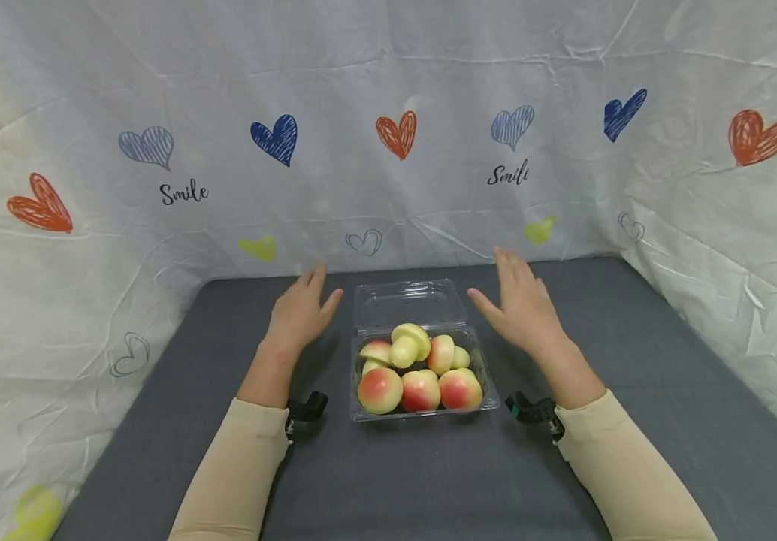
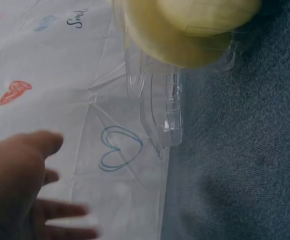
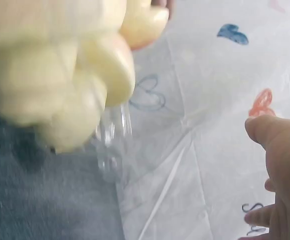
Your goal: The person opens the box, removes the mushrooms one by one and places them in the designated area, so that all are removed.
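A clear plastic clamshell box point(image 1: 358, 412) sits on the dark table with its lid point(image 1: 409, 304) folded back toward the far edge. Inside lie several mushroom-shaped pieces, cream with pink-red caps, such as the front left one point(image 1: 379, 391); a pale yellow one point(image 1: 410, 346) lies on top of the others. My left hand point(image 1: 299, 312) is held left of the box, fingers extended and thumb apart, touching nothing. To the right of the lid, my right hand point(image 1: 520, 304) has its fingers extended and thumb spread, also holding nothing. Both wrist views show the box's side close up.
The dark grey cloth-covered table point(image 1: 388, 481) surrounds the box. White sheeting point(image 1: 334, 75) printed with hearts and "Smile" hangs behind it and along both sides. A black wrist strap point(image 1: 307, 408) is on the left wrist, another point(image 1: 533, 410) on the right.
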The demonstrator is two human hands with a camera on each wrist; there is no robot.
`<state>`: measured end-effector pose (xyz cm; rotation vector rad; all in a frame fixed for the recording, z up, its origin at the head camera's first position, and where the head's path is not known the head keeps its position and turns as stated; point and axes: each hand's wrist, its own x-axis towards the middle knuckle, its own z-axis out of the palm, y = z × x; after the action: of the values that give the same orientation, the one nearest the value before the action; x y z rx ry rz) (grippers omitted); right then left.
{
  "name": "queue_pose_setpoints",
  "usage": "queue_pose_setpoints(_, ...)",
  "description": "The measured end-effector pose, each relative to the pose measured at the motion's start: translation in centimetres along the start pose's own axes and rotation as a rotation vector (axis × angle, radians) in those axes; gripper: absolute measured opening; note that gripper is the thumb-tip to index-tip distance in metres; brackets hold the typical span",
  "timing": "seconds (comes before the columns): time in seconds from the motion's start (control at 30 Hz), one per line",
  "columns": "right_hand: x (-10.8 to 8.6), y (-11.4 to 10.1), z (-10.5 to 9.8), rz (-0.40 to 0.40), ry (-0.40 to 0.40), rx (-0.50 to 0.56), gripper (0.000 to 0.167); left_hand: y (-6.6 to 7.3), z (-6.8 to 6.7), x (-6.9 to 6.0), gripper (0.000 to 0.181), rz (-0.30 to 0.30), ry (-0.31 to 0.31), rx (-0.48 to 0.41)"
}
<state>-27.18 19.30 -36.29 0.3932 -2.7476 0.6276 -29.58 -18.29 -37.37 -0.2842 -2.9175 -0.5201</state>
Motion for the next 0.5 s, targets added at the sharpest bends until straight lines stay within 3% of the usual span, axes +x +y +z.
queue_pose_setpoints(0.17, -0.6, -2.0, 0.3, -0.007, -0.104, 0.219, 0.093, -0.3, 0.6, 0.1, 0.066, 0.044, -0.235, -0.221)
queue_pose_setpoints(0.27, -0.9, -3.3, 0.6, -0.008, -0.147, 0.303, 0.086, -0.3, 0.7, 0.0, 0.061, 0.063, -0.360, -0.308)
queue_pose_setpoints(0.4, -1.3, -4.8, 1.2, -0.030, -0.192, 0.346, 0.070, 0.0, 0.7, -0.1, 0.057, 0.092, -0.479, -0.353)
queue_pose_setpoints(0.5, -1.7, -5.6, 1.6, -0.036, -0.247, 0.349, 0.062, 0.3, 0.8, 0.0, 0.055, 0.107, -0.517, -0.358)
